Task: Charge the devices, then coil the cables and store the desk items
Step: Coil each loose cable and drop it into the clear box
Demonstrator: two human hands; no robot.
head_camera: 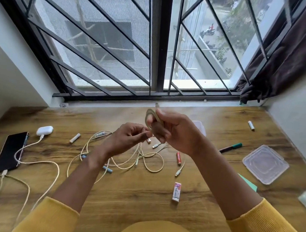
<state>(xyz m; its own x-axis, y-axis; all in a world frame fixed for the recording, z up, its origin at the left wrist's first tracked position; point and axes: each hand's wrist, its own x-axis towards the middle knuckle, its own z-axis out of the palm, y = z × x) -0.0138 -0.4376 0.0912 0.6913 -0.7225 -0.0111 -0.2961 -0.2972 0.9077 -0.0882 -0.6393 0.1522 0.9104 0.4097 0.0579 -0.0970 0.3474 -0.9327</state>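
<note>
- Coiling is the step judged to be in hand: a cream cable (pixel 153 118) is being wound into small loops above the wooden desk (pixel 127 193), just in front of the window (pixel 157 46).
- The loops are held in the right hand (pixel 174 132), whose thumb and curled fingers are clamped on the bundle; a plug end is seen sticking up above it.
- The strand just below the bundle is pinched by the left hand (pixel 130 136), thumb and fingertips together on it; exactly how much cable is caught there cannot be told through the blur.
- Loops are best kept the same size and laid flat against each other, with the right thumb pressed on each new turn so nothing springs open.
- Slack should be fed evenly by the left hand, and a light twist let out at every turn, so that kinks are avoided.
- The loose cables (pixel 122 160) lying tangled on the desk below the hands are best kept apart from the strand being wound, so nothing is dragged along.
- The phone (pixel 11 151) and the earbud case (pixel 44 130) at the left are seen with cables plugged in, so charging is judged to be set up.
- Batteries (pixel 178 158), a pen (pixel 231 147), an eraser (pixel 176 191) and a clear lid (pixel 266 163) are not yet stored.
</note>
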